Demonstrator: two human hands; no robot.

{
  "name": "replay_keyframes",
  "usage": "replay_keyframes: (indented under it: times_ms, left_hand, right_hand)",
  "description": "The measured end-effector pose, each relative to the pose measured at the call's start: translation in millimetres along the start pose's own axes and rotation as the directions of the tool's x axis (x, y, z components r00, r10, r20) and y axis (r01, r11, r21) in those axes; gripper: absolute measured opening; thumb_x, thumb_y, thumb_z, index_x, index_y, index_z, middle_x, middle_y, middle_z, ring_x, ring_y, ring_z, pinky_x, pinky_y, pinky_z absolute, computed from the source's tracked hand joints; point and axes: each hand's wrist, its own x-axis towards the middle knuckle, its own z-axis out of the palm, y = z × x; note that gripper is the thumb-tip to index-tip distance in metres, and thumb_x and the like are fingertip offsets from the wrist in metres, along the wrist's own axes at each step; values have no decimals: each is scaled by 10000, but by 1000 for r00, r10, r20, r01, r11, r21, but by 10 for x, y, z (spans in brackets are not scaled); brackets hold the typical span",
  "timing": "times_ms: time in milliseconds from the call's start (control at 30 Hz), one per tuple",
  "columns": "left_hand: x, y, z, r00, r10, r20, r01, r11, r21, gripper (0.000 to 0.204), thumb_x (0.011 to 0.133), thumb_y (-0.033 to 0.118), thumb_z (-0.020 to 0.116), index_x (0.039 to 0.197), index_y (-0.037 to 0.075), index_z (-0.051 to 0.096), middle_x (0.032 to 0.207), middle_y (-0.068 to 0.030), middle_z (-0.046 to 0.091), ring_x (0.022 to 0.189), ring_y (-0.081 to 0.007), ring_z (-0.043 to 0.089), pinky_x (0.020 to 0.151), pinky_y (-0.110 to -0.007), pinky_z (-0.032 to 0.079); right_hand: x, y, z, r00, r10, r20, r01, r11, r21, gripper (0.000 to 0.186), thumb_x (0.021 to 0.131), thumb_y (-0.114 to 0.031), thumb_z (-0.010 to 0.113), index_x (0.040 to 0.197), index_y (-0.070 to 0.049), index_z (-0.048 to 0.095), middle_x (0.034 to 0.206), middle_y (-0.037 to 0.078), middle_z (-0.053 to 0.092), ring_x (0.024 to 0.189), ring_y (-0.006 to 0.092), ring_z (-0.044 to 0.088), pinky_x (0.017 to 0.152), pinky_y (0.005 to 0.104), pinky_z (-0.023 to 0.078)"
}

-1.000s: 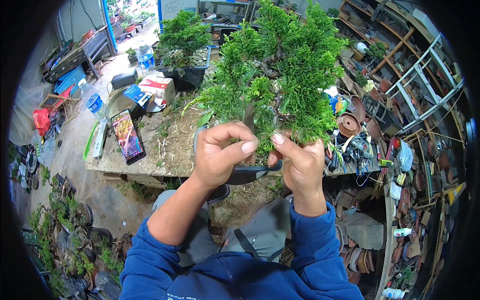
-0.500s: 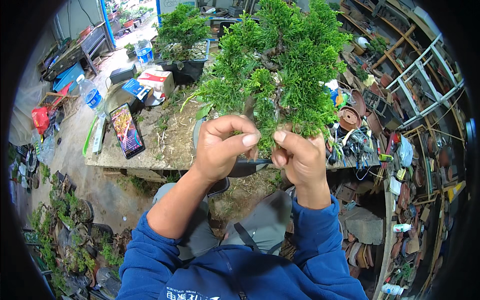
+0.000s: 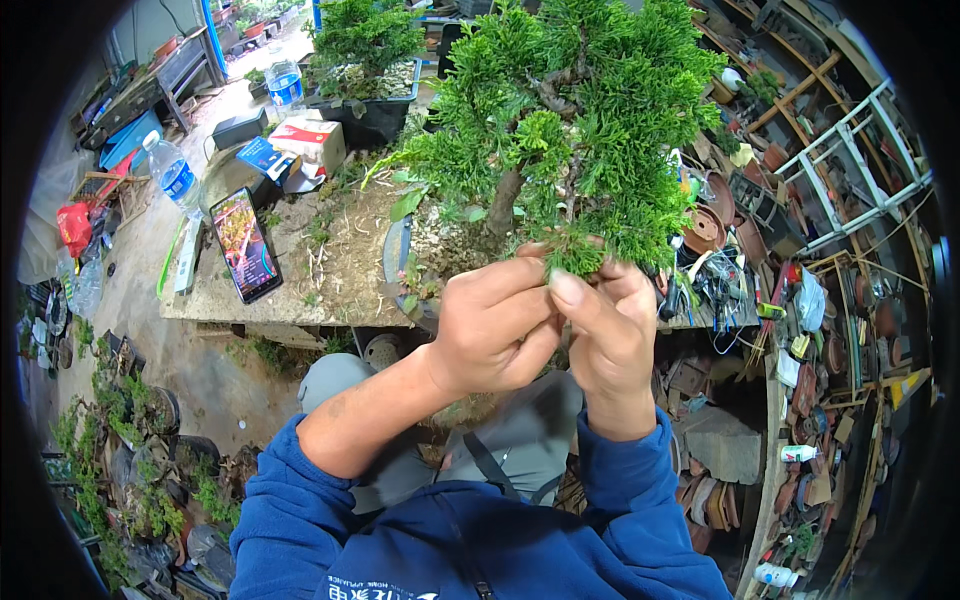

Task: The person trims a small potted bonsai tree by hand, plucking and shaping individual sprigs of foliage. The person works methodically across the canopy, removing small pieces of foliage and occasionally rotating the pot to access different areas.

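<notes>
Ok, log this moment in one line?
left hand: pinching low foliage tuft | right hand: same tuft | bonsai: upright in pot

Probably a bonsai nursery workshop — soil-strewn bench (image 3: pixel 330 270), stacked clay pots (image 3: pixel 705 228), potted plants (image 3: pixel 130 470) everywhere.

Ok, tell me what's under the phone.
The phone lies flat on the soil-strewn workbench, screen up. Whatever sits directly beneath it is covered.

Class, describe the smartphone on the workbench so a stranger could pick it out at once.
Start at the bonsai tree the hands are working on, then look left across the soil-strewn workbench. Near its left edge lies the smartphone, flat and face up. Unlike the boxes and bottles nearby, it is a thin dark slab with a lit, colourful screen.
</notes>
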Motion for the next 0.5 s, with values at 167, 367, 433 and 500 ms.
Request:
replay_keyframes:
  times_ms: [167,367,433,500]
  left_hand:
    - [-52,10,-43,998,-8,70,5,999,50,169,746,-69,684,897,-15,738,875,-158,709,654,-270,672,553,-331,528]
    - [-23,169,-255,855,-510,-93,424,791,-441,189,881,17,670,1064,-30,681,784,-71,666,649,-141,620,578,-297,507]
    - [95,168,-223,702,-711,-39,534,562,-632,226,935,63,685,1135,-34,641,855,-54,660,703,-124,612,611,-288,513]
    - [221,182,-125,627,-779,-3,563,456,-689,197,941,54,718,1108,-13,635,886,0,650,734,-67,599,639,-241,496]
  right_hand:
    - [41,42,50,994,-24,-106,30,998,54,195,904,21,731,1089,79,745,1002,145,771,906,176,728,876,297,560]
    - [17,72,8,987,-106,-123,117,990,79,185,923,-5,721,1084,86,726,945,167,765,799,202,724,796,333,576]
    - [17,80,-26,993,-107,-58,116,979,167,211,942,-33,715,1120,80,716,922,157,755,766,207,706,724,341,578]
    - [-9,83,-43,996,-42,-76,56,979,198,205,948,-42,712,1120,71,716,929,148,751,774,204,702,685,327,573]
